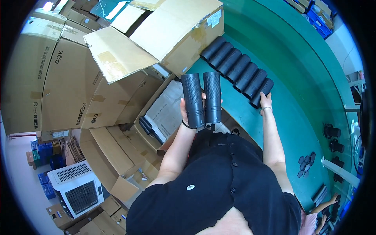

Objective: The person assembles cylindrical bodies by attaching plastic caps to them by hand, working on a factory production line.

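Two black cylinders with perforated upper halves and ribbed lower parts are held side by side in my left hand (pixel 184 112). The left cylinder (pixel 192 100) leans slightly, while the right cylinder (pixel 212 98) stands more upright; both are above an open carton. My right hand (pixel 266 102) reaches over the green table (pixel 250 121) with its fingers closed around the near end of a black cylinder (pixel 262 91). That one lies at the near right end of a slanting row of several similar cylinders (pixel 236 67), set close together on their sides.
An open cardboard box (pixel 184 31) stands at the row's far left end. Below my left hand, an open carton holds a grey sheet (pixel 166 107) and black pieces (pixel 150 129). Black discs (pixel 306 164) lie on the table at right; another person's arms (pixel 327 203) show at lower right.
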A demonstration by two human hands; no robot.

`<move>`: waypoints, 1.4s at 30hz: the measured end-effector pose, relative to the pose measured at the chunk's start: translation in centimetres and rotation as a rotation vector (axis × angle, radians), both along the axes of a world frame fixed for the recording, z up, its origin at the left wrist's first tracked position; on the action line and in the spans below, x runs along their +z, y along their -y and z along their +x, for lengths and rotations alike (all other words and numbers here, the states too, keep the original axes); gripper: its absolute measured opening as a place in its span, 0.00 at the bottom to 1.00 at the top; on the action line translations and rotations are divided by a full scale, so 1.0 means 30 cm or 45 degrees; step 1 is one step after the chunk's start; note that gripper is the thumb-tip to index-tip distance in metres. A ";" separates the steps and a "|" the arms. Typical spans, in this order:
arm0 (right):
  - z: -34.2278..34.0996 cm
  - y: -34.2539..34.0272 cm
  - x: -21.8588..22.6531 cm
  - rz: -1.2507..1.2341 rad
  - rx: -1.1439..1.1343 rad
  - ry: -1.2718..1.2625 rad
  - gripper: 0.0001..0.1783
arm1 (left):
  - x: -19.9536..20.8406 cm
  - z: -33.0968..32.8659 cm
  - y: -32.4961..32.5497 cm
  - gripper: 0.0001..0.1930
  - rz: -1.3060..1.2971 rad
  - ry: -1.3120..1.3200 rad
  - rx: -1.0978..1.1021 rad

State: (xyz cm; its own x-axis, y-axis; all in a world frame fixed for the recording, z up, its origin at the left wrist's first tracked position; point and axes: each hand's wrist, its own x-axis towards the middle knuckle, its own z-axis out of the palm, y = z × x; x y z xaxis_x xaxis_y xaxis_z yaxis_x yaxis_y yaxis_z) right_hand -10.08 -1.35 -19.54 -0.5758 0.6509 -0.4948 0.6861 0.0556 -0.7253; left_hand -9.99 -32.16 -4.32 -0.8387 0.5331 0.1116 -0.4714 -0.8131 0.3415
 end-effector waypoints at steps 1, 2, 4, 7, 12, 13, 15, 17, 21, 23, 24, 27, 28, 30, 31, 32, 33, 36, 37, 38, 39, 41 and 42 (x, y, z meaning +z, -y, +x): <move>0.009 0.006 0.010 0.001 0.001 0.005 0.42 | -0.005 -0.004 0.001 0.35 0.001 0.005 0.001; 0.020 0.012 0.020 -0.002 -0.021 -0.016 0.42 | -0.013 -0.008 0.002 0.35 0.012 0.004 -0.021; 0.043 0.017 0.028 -0.003 -0.052 -0.038 0.42 | -0.028 -0.011 0.003 0.35 -0.026 0.046 -0.082; 0.084 0.018 0.044 0.199 -0.060 -0.068 0.38 | -0.042 -0.016 -0.012 0.34 -0.039 0.062 -0.123; 0.127 0.143 0.285 -0.345 0.420 -0.480 0.16 | -0.078 -0.002 -0.061 0.36 -0.130 0.145 -0.136; 0.133 0.178 0.342 -0.639 0.512 -0.422 0.20 | -0.104 0.007 -0.078 0.37 -0.134 0.205 -0.131; 0.153 0.241 0.417 -1.025 0.582 -0.372 0.27 | -0.100 0.013 -0.121 0.34 -0.151 0.187 -0.168; 0.170 0.279 0.417 -1.047 0.556 -0.459 0.29 | -0.047 0.032 -0.188 0.33 -0.162 0.208 -0.203; 0.201 0.273 0.441 -1.233 0.340 -0.609 0.32 | -0.065 0.016 -0.223 0.32 -0.082 0.176 -0.393; 0.212 0.261 0.441 -1.074 0.552 -0.730 0.34 | -0.096 0.003 -0.227 0.31 -0.096 0.151 -0.462; 0.219 0.240 0.456 -1.233 0.480 -0.652 0.37 | -0.106 0.014 -0.236 0.32 -0.158 0.198 -0.483; 0.264 0.207 0.396 -1.298 0.290 -0.769 0.37 | -0.118 0.040 -0.291 0.30 -0.244 0.332 -0.523; 0.275 0.200 0.382 -1.300 0.212 -0.795 0.35 | -0.122 0.041 -0.305 0.30 -0.266 0.300 -0.514; 0.283 0.167 0.367 -1.304 0.172 -0.797 0.35 | -0.179 0.016 -0.312 0.31 -0.262 0.241 -0.585; 0.289 0.145 0.360 -1.302 0.113 -0.793 0.34 | -0.169 -0.002 -0.324 0.31 -0.262 0.235 -0.587; 0.294 0.126 0.342 -1.283 0.053 -0.785 0.34 | -0.157 -0.019 -0.332 0.32 -0.329 0.293 -0.572; 0.293 0.112 0.324 -1.281 0.053 -0.791 0.34 | -0.147 -0.041 -0.337 0.33 -0.396 0.350 -0.557; 0.280 0.060 0.304 -1.136 -0.124 -0.897 0.33 | -0.173 -0.167 -0.308 0.32 -0.579 0.344 -0.532; 0.281 0.032 0.292 -1.133 -0.127 -0.903 0.33 | -0.167 -0.213 -0.303 0.31 -0.667 0.365 -0.537; 0.283 0.003 0.278 -0.992 -0.103 -0.864 0.33 | -0.172 -0.259 -0.294 0.29 -0.787 0.304 -0.498; 0.287 -0.024 0.263 -0.851 -0.081 -0.822 0.34 | -0.177 -0.302 -0.287 0.28 -0.906 0.243 -0.457; 0.293 -0.077 0.224 -0.745 -0.195 -0.794 0.34 | -0.160 -0.393 -0.301 0.30 -1.333 0.133 -0.288; 0.297 -0.100 0.202 -0.706 -0.286 -0.713 0.34 | -0.161 -0.412 -0.317 0.30 -1.537 0.055 -0.184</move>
